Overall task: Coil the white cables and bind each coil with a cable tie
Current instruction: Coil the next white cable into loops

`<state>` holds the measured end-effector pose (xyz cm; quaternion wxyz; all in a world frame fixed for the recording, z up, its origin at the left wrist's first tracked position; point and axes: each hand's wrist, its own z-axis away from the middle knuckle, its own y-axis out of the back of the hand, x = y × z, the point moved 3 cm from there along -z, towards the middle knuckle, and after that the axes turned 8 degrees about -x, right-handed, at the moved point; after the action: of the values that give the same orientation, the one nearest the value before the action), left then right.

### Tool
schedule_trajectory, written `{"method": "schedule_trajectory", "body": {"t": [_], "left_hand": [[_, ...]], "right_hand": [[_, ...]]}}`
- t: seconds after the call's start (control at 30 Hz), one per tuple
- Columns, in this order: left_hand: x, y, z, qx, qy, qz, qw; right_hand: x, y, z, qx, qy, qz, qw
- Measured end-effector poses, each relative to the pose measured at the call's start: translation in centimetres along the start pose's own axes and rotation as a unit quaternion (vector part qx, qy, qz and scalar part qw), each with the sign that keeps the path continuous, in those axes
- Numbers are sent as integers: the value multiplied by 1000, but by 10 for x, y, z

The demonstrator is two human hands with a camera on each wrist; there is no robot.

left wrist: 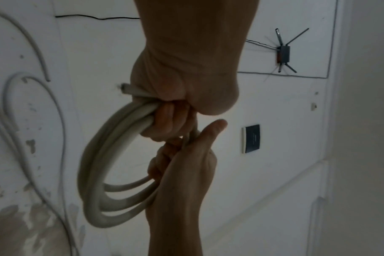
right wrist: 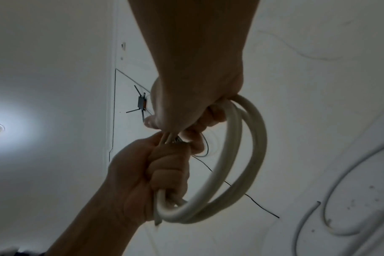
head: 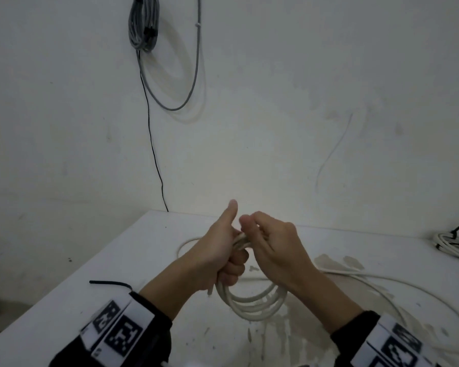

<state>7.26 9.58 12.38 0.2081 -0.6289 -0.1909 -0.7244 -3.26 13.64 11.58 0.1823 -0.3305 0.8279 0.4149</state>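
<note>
A white cable coil [head: 252, 303] of several loops hangs above the white table [head: 64, 300]. My left hand [head: 220, 260] grips the coil's left upper side in a fist, thumb raised, and a short cable end sticks out below the fist. My right hand [head: 273, 245] has its fingers curled round the strands at the top, right beside the left hand. In the left wrist view the left hand [left wrist: 182, 86] clamps the coil [left wrist: 99, 173] and the right hand [left wrist: 186, 173] reaches in from below. In the right wrist view the right hand [right wrist: 197, 95] and left hand [right wrist: 147, 173] both hold the coil [right wrist: 252, 147].
A black cable tie [head: 109, 283] lies on the table near my left forearm. Loose white cable [head: 382, 284] trails across the table to the right. A bound white coil [head: 453, 245] sits at the far right edge. Grey cables [head: 143, 22] hang on the wall.
</note>
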Motion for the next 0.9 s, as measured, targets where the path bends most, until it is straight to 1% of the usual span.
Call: {"method": "schedule_trajectory", "body": {"t": [0.03, 0.1, 0.17, 0.23, 0.3, 0.37, 0.43, 0.47, 0.53, 0.6, 0.67, 0.73, 0.8, 0.83, 0.9], "left_hand": [[3, 2, 0, 15, 1, -30, 999], [7, 5, 1, 26, 11, -101, 994], [11, 8, 3, 21, 26, -157, 987], [13, 9, 6, 17, 29, -167, 985], [14, 7, 11, 17, 29, -164, 986], [14, 8, 9, 27, 34, -192, 980], [13, 14, 7, 63, 41, -249, 966], [13, 14, 4, 82, 37, -262, 961], [17, 10, 4, 94, 5, -271, 958], [21, 7, 9, 90, -26, -291, 952], [20, 8, 10, 98, -44, -301, 948], [21, 9, 8, 126, -66, -292, 946], [23, 16, 4, 151, -101, -273, 945], [26, 20, 4, 147, -108, -266, 947], [33, 26, 6, 101, -86, -266, 955]], "right_hand": [[-1, 0, 1, 1, 18, -7, 1000], [-2, -1, 4, -23, 62, -35, 997], [-1, -1, 5, -54, 72, -45, 995], [-3, -1, 5, -63, 66, -39, 995], [-7, -2, 6, -48, 90, -23, 995], [-8, -4, 6, -33, 110, -3, 993], [-7, -6, 6, -35, 98, -15, 994], [-7, -6, 6, -50, 75, -42, 995], [-8, -9, 6, -100, 20, -85, 991], [-10, -11, 5, -135, -5, -86, 987], [-15, -11, 3, -121, 18, -44, 991], [-18, -9, 1, -65, 54, -7, 996], [-21, -5, 0, -20, 73, -18, 997], [-21, -2, -1, -14, 71, -29, 997], [-18, 3, -3, -12, 56, -55, 997]]}}
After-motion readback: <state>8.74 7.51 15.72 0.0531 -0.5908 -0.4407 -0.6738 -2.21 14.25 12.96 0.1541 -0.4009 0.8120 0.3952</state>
